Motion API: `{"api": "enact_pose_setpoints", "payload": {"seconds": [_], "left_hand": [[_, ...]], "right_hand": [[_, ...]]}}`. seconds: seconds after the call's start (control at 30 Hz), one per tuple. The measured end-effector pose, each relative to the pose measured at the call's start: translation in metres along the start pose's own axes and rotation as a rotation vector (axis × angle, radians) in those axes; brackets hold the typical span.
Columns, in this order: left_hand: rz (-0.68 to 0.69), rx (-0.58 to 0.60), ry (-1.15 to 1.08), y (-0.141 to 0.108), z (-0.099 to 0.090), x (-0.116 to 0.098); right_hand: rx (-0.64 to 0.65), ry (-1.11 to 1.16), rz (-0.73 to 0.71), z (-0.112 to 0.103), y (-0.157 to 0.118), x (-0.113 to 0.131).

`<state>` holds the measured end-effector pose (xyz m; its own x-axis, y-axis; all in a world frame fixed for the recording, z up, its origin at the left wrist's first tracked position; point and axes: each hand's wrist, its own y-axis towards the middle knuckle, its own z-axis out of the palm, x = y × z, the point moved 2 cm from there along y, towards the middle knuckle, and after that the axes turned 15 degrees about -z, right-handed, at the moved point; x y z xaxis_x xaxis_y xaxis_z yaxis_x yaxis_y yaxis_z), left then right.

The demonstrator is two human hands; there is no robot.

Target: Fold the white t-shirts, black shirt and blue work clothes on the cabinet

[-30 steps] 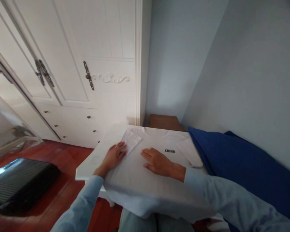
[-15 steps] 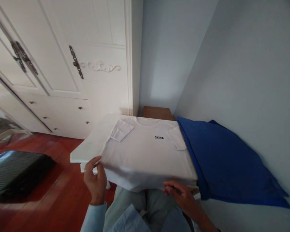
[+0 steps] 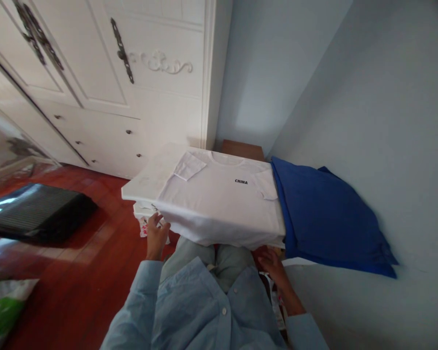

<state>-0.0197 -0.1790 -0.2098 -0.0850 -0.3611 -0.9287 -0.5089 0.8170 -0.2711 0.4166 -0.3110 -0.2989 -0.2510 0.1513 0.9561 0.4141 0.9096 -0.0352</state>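
A white T-shirt [image 3: 219, 199] with "CHINA" printed on its chest lies spread face up over a white table [image 3: 144, 184], its lower part hanging over the near edge toward my knees. Beside the shirt's lower left edge is my left hand [image 3: 157, 237], thumb and fingers apart, with nothing visible between them. My right hand [image 3: 275, 270] is just below the hem at the lower right. Its fingers are dim and partly hidden, so whether they touch the cloth does not show. Blue folded cloth [image 3: 332, 218] lies against the shirt's right side.
A white wardrobe [image 3: 168, 107] with dark handles stands beyond the table. There is a brown wooden box-like piece [image 3: 243, 149] by the wall. On the red floor [image 3: 105, 262] lie a black ridged case [image 3: 40, 211] and a green-and-white bag [image 3: 7, 306].
My view has tipped downward, showing more of my lap. Both hands have come away from the shirt's edges, the left one lower beside the table, the right one below the hem. The shirt lies as before.
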Motion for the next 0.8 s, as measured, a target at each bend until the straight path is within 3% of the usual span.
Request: {"api": "enact_pose_setpoints", "payload": {"seconds": [0.13,0.27,0.4,0.5,0.63,0.8], "left_hand": [[0.077,-0.076,0.165,0.005,0.008,0.007],[0.005,0.048,0.28,0.009,0.003,0.008],[-0.063,0.11,0.327,0.005,-0.012,0.005],[-0.055,0.159,0.344,0.002,-0.024,0.002],[-0.063,0.184,0.37,0.0,-0.037,-0.009],[-0.135,0.175,0.319,-0.002,-0.055,-0.027]], "right_hand": [[0.045,0.095,-0.108,0.007,0.009,-0.005],[0.129,0.048,-0.078,0.018,0.011,0.003],[0.087,-0.112,-0.065,0.018,0.005,0.01],[0.084,-0.045,-0.082,0.014,-0.004,0.018],[0.158,0.115,-0.059,0.006,-0.018,0.04],[0.179,0.162,-0.005,-0.012,-0.034,0.086]]}}
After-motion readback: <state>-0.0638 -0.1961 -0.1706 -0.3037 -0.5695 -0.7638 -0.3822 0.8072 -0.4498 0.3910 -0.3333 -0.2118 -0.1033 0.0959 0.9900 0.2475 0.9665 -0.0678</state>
